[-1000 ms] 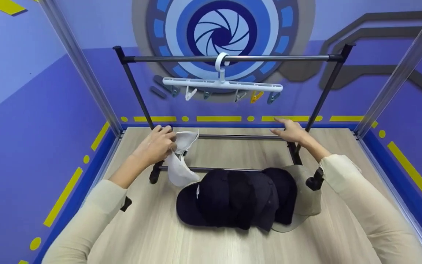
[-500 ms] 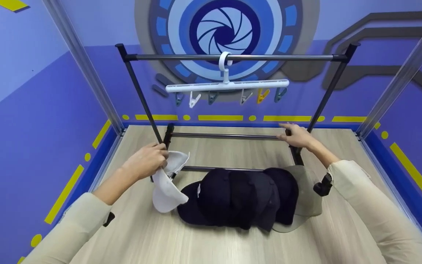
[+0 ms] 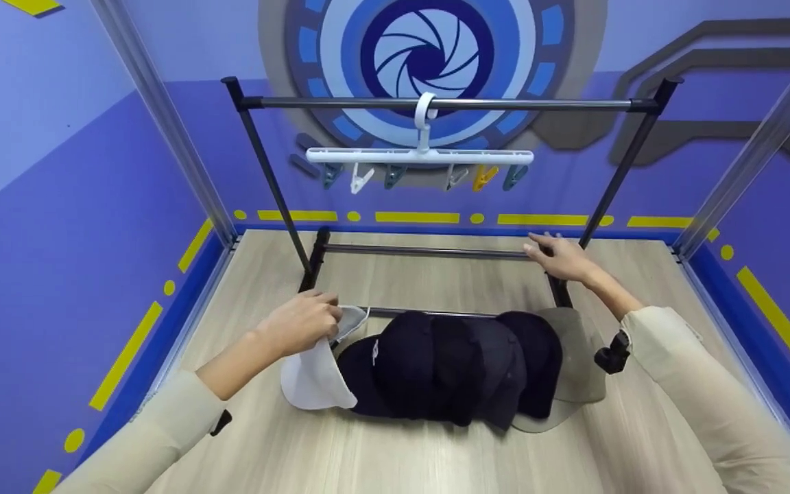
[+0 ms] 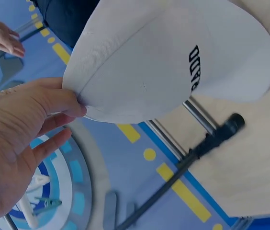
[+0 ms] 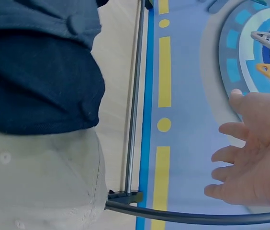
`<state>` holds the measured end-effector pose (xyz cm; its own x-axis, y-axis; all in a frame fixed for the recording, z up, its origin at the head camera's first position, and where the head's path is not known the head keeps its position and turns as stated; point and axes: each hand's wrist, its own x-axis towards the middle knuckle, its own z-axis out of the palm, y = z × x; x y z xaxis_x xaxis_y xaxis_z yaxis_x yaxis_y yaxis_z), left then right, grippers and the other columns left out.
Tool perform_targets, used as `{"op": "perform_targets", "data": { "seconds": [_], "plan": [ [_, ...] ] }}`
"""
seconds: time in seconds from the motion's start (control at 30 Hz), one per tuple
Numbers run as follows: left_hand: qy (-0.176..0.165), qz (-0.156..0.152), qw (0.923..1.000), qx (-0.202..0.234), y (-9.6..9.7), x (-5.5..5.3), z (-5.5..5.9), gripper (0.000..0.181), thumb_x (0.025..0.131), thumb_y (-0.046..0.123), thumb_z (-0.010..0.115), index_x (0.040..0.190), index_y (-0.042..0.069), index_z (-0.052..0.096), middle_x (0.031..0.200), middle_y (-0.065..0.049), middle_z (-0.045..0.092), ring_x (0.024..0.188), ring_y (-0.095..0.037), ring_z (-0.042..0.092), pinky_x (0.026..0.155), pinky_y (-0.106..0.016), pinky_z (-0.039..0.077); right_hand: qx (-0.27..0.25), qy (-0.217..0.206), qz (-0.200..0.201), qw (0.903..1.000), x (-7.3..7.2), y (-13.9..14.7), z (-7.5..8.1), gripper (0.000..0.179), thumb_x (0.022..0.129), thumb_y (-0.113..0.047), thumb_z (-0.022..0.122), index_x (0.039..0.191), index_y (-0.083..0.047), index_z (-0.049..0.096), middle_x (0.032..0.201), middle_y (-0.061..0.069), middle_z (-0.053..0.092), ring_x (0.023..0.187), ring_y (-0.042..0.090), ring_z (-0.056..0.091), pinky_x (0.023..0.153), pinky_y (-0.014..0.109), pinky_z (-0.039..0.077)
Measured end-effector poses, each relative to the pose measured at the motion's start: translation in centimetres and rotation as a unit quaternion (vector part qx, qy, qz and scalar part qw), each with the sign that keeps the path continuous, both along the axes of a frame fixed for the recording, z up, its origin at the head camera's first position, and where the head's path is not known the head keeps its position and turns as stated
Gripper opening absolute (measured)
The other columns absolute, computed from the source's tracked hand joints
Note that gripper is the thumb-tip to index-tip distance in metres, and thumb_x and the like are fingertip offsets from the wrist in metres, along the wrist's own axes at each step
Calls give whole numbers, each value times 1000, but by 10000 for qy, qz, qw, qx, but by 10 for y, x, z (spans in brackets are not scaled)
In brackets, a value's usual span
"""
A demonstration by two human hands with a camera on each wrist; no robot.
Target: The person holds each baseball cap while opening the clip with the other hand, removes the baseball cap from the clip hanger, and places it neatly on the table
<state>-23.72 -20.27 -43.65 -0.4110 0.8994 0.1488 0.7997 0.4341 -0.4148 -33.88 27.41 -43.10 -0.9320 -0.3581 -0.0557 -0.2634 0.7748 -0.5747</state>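
A white cap [image 4: 144, 62] with dark lettering is pinched at its edge by my left hand [image 3: 302, 321], thumb against fingers. In the head view this white cap [image 3: 316, 377] hangs at the left end of a row of caps, its brim close to the dark brim there; whether they touch I cannot tell. The row runs from a black cap [image 3: 402, 367] through several dark ones to a khaki cap [image 3: 579, 357]. My right hand [image 3: 563, 257] hovers near the rack's right post, fingers loosely extended and holding nothing; the right wrist view shows the hand [image 5: 254, 148] likewise bare.
A dark metal rack [image 3: 347, 103] stands behind the caps. From its top bar hangs a white hanger [image 3: 422, 156] with several clips, among them a yellow clip [image 3: 484, 178]. Blue walls enclose the wooden tabletop [image 3: 409, 460] at the back and sides.
My left hand has brought the white cap down and nearer, to the left end of the row. The right hand has barely moved. The hanger has swung slightly.
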Motion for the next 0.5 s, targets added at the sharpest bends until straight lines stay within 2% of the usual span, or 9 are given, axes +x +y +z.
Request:
{"op": "perform_targets", "data": {
  "seconds": [0.13, 0.33, 0.5],
  "plan": [
    [-66, -64, 9999, -81, 21, -3, -3, 27, 73, 1, 80, 66, 28, 77, 79, 10, 69, 82, -15, 59, 64, -29, 48, 185, 238, -52, 9995, 3, 6, -1, 61, 111, -32, 44, 154, 9, 33, 156, 43, 25, 147, 65, 8, 118, 76, 7],
    [-232, 43, 9986, -478, 49, -3, -6, 28, 79, 3, 78, 71, 30, 77, 87, 12, 72, 85, -15, 59, 68, -30, 54, 412, 294, -112, 9987, 12, 11, -2, 60, 110, -31, 45, 154, 7, 34, 155, 47, 17, 146, 67, 4, 117, 77, 8],
    [-371, 85, 9968, -710, 67, 0, -9, 35, 80, -1, 75, 66, 32, 74, 90, 12, 74, 89, -14, 63, 70, -31, 53, 336, 327, -61, 9989, 16, 15, -7, 58, 110, -30, 47, 154, 5, 36, 156, 47, 16, 145, 68, 3, 117, 77, 9]
  ]
}}
